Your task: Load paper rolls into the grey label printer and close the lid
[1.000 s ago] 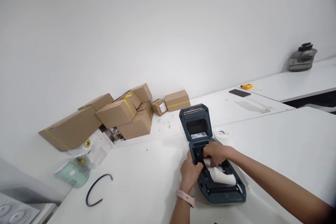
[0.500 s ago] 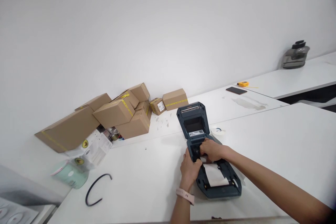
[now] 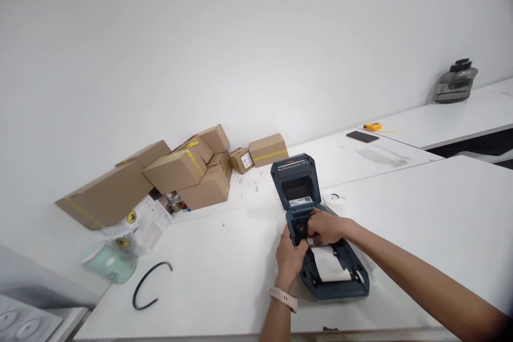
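A dark blue-grey label printer (image 3: 336, 291) lies on the white table with its lid (image 3: 295, 171) raised. White label paper (image 3: 331, 264) runs across its lower inside. My left hand (image 3: 289, 256), with a pink band at the wrist, grips the printer's left edge, thumb over the rim. Inside the printer, above the paper, is my right hand (image 3: 325, 226), its fingers curled down; what they hold, if anything, is hidden. A white label roll (image 3: 334, 200) lies just behind the printer on the right.
Cardboard boxes (image 3: 206, 189) are piled against the wall at the left. Nearer are a mint-green container (image 3: 110, 263) and a curved black strip (image 3: 138, 291). Further right lie a phone (image 3: 362, 137), a yellow tape measure (image 3: 372, 126) and a grey bottle (image 3: 456, 85).
The view has shifted slightly. My right hand has moved a little within the printer, while my left hand stays on its edge.
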